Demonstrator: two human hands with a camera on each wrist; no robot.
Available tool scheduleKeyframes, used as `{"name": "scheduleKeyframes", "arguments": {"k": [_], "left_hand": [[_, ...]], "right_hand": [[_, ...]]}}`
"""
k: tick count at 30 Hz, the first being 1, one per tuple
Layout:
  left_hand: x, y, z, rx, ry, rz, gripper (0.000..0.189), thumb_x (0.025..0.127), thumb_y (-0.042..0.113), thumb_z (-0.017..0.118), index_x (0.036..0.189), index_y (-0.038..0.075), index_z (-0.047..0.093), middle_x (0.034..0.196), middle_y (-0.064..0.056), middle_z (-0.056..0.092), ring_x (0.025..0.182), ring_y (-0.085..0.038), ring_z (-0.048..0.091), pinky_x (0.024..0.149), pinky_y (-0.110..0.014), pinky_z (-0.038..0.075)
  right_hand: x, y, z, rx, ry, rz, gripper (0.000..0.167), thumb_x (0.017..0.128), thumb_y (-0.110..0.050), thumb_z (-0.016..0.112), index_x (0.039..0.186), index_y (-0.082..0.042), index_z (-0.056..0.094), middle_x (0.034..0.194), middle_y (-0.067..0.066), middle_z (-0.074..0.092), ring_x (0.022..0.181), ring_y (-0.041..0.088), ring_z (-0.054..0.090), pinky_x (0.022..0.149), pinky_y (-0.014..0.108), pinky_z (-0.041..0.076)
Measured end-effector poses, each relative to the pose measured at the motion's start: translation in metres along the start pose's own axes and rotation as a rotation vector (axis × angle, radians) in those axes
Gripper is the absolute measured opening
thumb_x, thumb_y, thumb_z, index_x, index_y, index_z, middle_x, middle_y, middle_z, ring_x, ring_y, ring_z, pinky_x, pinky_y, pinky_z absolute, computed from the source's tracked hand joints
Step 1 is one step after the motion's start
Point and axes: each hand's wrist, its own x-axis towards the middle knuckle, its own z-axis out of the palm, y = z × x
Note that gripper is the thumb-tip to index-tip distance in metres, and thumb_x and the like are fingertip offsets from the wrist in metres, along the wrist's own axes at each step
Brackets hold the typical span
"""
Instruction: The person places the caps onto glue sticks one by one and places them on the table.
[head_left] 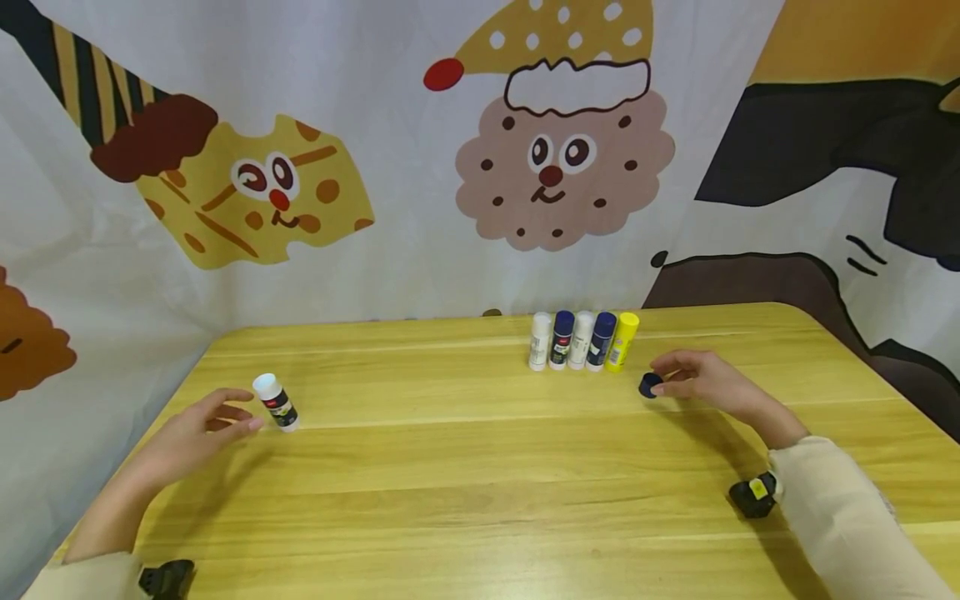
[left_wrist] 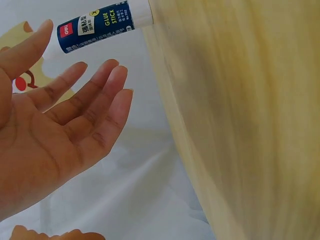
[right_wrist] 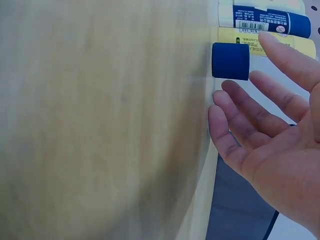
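Note:
A glue stick with a dark blue label and white ends stands upright at the left of the table. Beside it, my left hand has its fingers spread and loosely bent, with a gap between them and the glue stick in the left wrist view. Over on the right, a small dark blue cap stands on the tabletop. My right hand is at the cap, thumb and fingers parted and relaxed. In the right wrist view the cap sits just beyond the fingertips, not gripped.
Several glue sticks stand in a row near the table's back edge: white, dark blue and, at the right end, yellow. A cartoon-printed curtain hangs behind the wooden table.

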Motion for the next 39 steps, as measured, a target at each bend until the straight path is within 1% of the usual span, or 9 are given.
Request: {"name": "scheduleKeyframes", "arguments": {"k": [4, 8, 16, 20, 24, 32, 39], "left_hand": [[0.003, 0.001, 0.001, 0.017, 0.016, 0.008, 0.060, 0.094, 0.035, 0.051, 0.131, -0.008, 0.034, 0.113, -0.029, 0.053, 0.100, -0.045, 0.052, 0.072, -0.047, 0.047], [0.006, 0.002, 0.001, 0.038, 0.014, 0.003, 0.062, 0.094, 0.036, 0.051, 0.131, -0.009, 0.031, 0.114, -0.030, 0.052, 0.100, -0.045, 0.052, 0.072, -0.047, 0.047], [0.013, 0.006, 0.002, 0.024, -0.001, 0.005, 0.065, 0.094, 0.038, 0.050, 0.130, -0.011, 0.030, 0.116, -0.031, 0.050, 0.103, -0.047, 0.050, 0.073, -0.048, 0.046], [0.016, 0.008, 0.002, 0.021, -0.004, 0.008, 0.063, 0.093, 0.040, 0.050, 0.129, -0.009, 0.034, 0.117, -0.029, 0.050, 0.104, -0.047, 0.049, 0.073, -0.048, 0.046], [0.018, 0.008, 0.003, 0.014, 0.010, 0.022, 0.057, 0.093, 0.040, 0.051, 0.126, -0.004, 0.039, 0.117, -0.028, 0.051, 0.105, -0.047, 0.049, 0.073, -0.048, 0.046], [0.020, 0.008, 0.006, 0.022, 0.052, 0.056, 0.049, 0.093, 0.036, 0.052, 0.120, -0.005, 0.045, 0.112, -0.027, 0.053, 0.100, -0.047, 0.052, 0.073, -0.049, 0.047], [0.021, 0.007, 0.007, 0.015, 0.057, 0.063, 0.046, 0.093, 0.035, 0.052, 0.117, -0.004, 0.048, 0.112, -0.025, 0.054, 0.099, -0.046, 0.053, 0.073, -0.049, 0.047]], "right_hand": [[0.000, -0.001, 0.001, -0.006, 0.002, -0.002, 0.049, 0.085, -0.020, 0.066, 0.119, 0.011, 0.050, 0.109, 0.020, 0.057, 0.091, 0.023, 0.057, 0.068, 0.027, 0.049], [0.000, 0.000, 0.001, -0.009, 0.005, -0.006, 0.048, 0.084, -0.019, 0.067, 0.118, 0.011, 0.051, 0.106, 0.019, 0.058, 0.088, 0.020, 0.057, 0.067, 0.027, 0.049], [0.002, 0.000, 0.002, -0.024, -0.002, 0.006, 0.046, 0.084, -0.020, 0.068, 0.117, 0.009, 0.053, 0.103, 0.016, 0.060, 0.086, 0.021, 0.056, 0.068, 0.027, 0.048], [0.002, -0.001, 0.002, -0.027, -0.007, 0.004, 0.045, 0.084, -0.019, 0.067, 0.116, 0.009, 0.053, 0.101, 0.016, 0.060, 0.086, 0.021, 0.056, 0.068, 0.026, 0.048], [0.001, -0.002, 0.001, -0.022, -0.012, 0.004, 0.043, 0.084, -0.017, 0.067, 0.116, 0.010, 0.053, 0.102, 0.016, 0.059, 0.086, 0.021, 0.056, 0.068, 0.027, 0.048], [0.003, -0.002, 0.002, -0.017, -0.020, 0.012, 0.041, 0.085, -0.015, 0.066, 0.115, 0.009, 0.053, 0.100, 0.015, 0.060, 0.086, 0.020, 0.056, 0.068, 0.029, 0.049], [0.003, -0.001, 0.001, -0.032, -0.018, 0.003, 0.035, 0.085, -0.011, 0.065, 0.112, 0.008, 0.055, 0.097, 0.014, 0.060, 0.083, 0.019, 0.056, 0.067, 0.028, 0.048]]}}
